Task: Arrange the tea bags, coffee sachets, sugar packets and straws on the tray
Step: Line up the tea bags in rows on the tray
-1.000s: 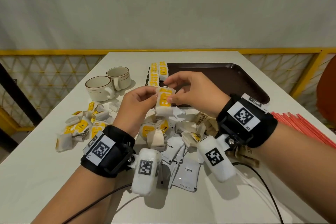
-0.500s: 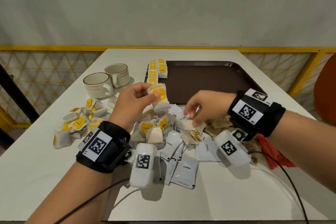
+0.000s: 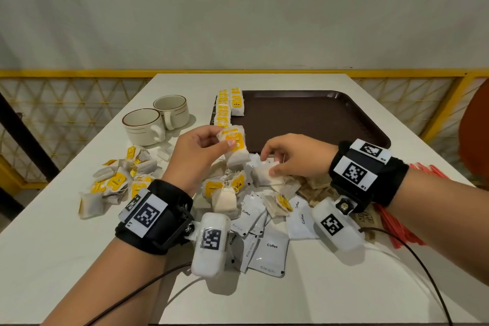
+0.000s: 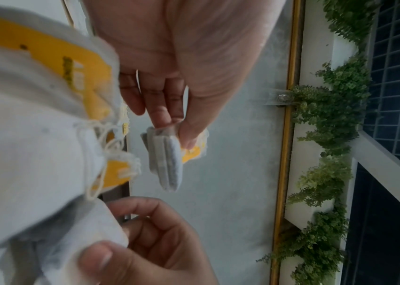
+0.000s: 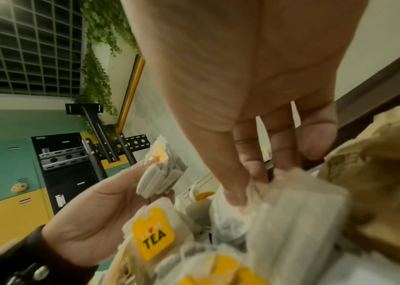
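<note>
Left hand (image 3: 197,159) with tea bags (image 3: 235,148); two cups (image 3: 156,119) beside.

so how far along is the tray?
Done: only tea bag rows along the brown tray's left edge. In hand: left hand holds a small stack of tea bags; right hand pinches another tea bag from the pile. Left: loose tea bags, coffee sachets, brown sugar packets, red straws.

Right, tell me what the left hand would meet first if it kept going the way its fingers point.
Likely the near end of the tea bag row on the brown tray. The left hand holds a tea bag just short of it; how high it hovers is unclear.
</note>
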Tool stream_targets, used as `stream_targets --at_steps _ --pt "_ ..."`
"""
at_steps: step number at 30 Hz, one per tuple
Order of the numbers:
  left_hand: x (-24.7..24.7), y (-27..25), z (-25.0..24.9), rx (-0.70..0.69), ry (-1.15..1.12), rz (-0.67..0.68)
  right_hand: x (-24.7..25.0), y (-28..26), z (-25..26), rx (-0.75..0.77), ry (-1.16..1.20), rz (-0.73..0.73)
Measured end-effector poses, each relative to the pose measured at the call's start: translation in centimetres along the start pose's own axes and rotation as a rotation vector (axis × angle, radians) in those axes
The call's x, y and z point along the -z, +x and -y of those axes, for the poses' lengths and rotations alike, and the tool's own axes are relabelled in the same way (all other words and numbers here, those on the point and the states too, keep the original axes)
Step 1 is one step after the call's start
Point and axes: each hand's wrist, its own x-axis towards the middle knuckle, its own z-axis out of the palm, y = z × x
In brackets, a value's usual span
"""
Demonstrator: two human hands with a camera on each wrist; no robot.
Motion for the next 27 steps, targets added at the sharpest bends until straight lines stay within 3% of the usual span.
stream_targets --at_steps 11,18,22,27 --pt "0.0 -0.1 0.0 0.011 0.007 -0.004 1.8 -1.2 0.3 0.019 0.133 0.019" --pt "0.0 0.0 0.0 -0.005 -0.011 -0.034 2.2 -1.1 0.0 0.078 0.259 -0.147" --pt "-0.1 -0.3 -0.1 -0.018 -0.015 -0.032 2.6 -1.0 0.7 0.093 0.517 -0.166" --pt "-0.2 -0.4 -0.2 -0.04 -0.026 -0.022 2.0 -0.9 2.5 0.1 0.904 -0.015"
